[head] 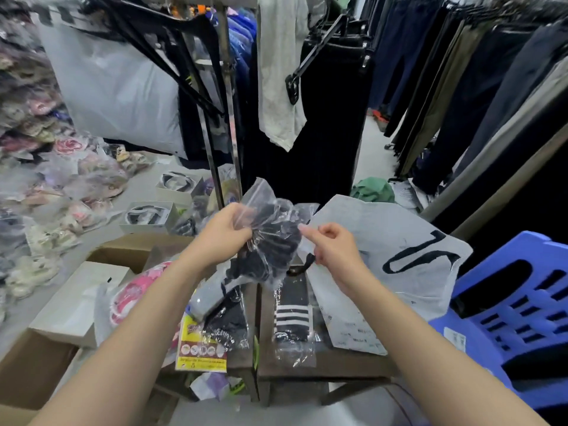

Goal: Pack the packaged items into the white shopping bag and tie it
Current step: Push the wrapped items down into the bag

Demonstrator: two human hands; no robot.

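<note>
My left hand (226, 229) grips the top of a clear plastic packet of dark socks (273, 238), held up over the small wooden table (338, 361). My right hand (333, 250) pinches the same packet's right edge with thumb and forefinger. On the table below lie two more packets: dark socks with a grey band (224, 315) at the left and dark socks with white stripes (292, 315) in the middle. The white shopping bag (393, 250), marked with black writing, lies flat across the table's right side.
A blue plastic stool (519, 309) stands at the right. Cardboard boxes (116, 253) and a pink packet (135, 296) sit at the left, with a yellow-and-red packet (201, 348) at the table's left edge. Heaps of bagged goods line the left floor; clothes racks hang behind.
</note>
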